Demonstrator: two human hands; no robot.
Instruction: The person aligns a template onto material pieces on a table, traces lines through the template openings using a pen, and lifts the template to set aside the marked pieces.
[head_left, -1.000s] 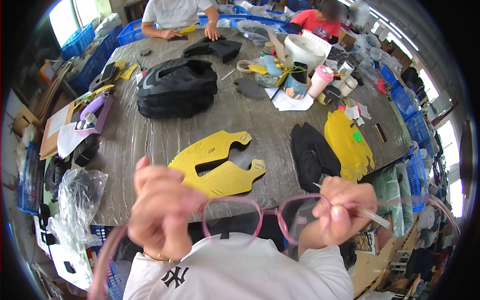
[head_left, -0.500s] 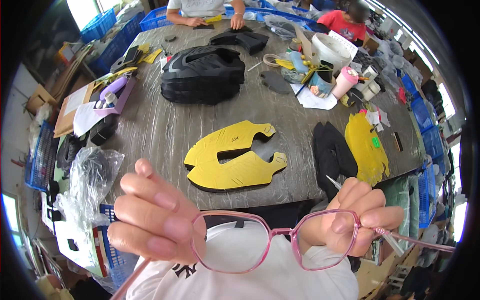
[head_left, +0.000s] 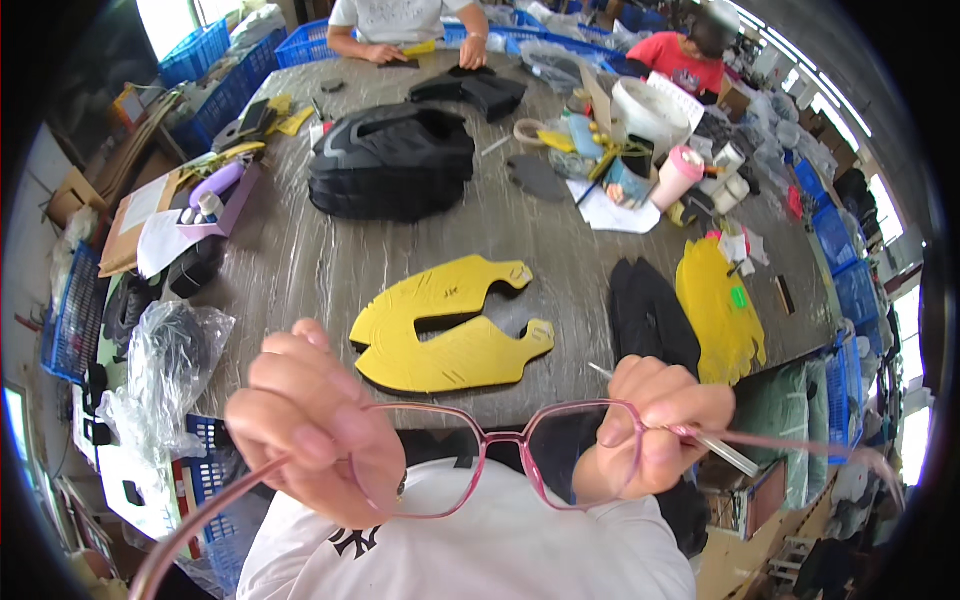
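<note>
Pink-framed eyeglasses (head_left: pixel 505 437) are spread between my two hands, low in the view, lenses over my white shirt. My left hand (head_left: pixel 312 420) has its fingers curled at the left side of the frame, where the temple begins. At the other hinge, my right hand (head_left: pixel 660 415) pinches the frame. A slim silver-white pen-like tool (head_left: pixel 732 456) also runs through my right hand, its tip poking out beyond the knuckles. Beyond the glasses lies a yellow shoe-upper-shaped sheet (head_left: pixel 440 368) with dark marks, on matching black pieces.
A stack of black shoe uppers (head_left: pixel 390 165) sits farther up the table (head_left: pixel 280 260). Black pieces (head_left: pixel 650 310) and yellow cutouts (head_left: pixel 715 315) lie at right. A white bucket (head_left: pixel 650 110) and pink cup (head_left: pixel 680 175) stand behind them. Two people work at the far side.
The eyeglasses have shifted left and slightly up with my right hand, and their left temple has swung into fuller view. My left fingers have curled in closer to the frame.
</note>
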